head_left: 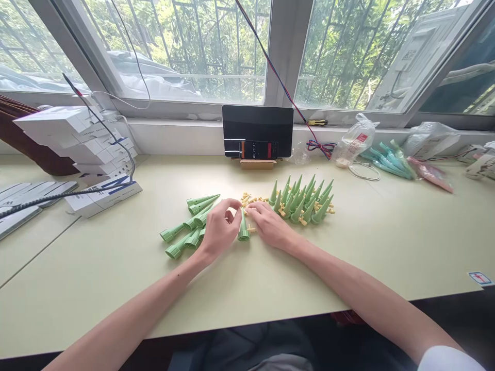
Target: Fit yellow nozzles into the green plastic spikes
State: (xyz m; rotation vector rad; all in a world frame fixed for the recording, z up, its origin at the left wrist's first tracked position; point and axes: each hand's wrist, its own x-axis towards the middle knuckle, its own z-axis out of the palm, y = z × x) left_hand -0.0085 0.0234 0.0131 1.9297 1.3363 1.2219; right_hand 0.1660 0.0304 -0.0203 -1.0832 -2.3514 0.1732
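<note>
A person leans bare forearms over a pale table [386, 237] beside a window [216, 51], both hands meeting around 1 green cone [243, 226]. The cone lies between the hands, directly ahead of the person, its ribbed open end facing 6 o'clock and its narrow end 12. The left hand [221, 226] closes in a narrow pinch at the cone's narrow end, thumb and forefinger curled into a ring. The right hand [269, 224] reaches in with its fingers drawn close together near the same end; whether they grip anything cannot be told. A yellow fitting [251, 229] shows at the cone's 3 o'clock side.

From that cone, loose green cones [192, 222] lie in a pile at 9 o'clock, just beside the left hand. Upright cones [299, 208] stand tightly grouped at 2 o'clock, yellow parts showing among their bases. Small yellow pieces [247, 197] are scattered between 12 and 1 o'clock, just beyond the fingertips.

At 12 o'clock, farther off, a dark tablet [258, 123] stands behind a phone [258, 149] on a cardboard stand [258, 164]. White boxes [96, 139] are stacked at 10 o'clock. A clear plastic bag [355, 141] and a teal bundle [390, 161] sit well apart at 2 o'clock.
</note>
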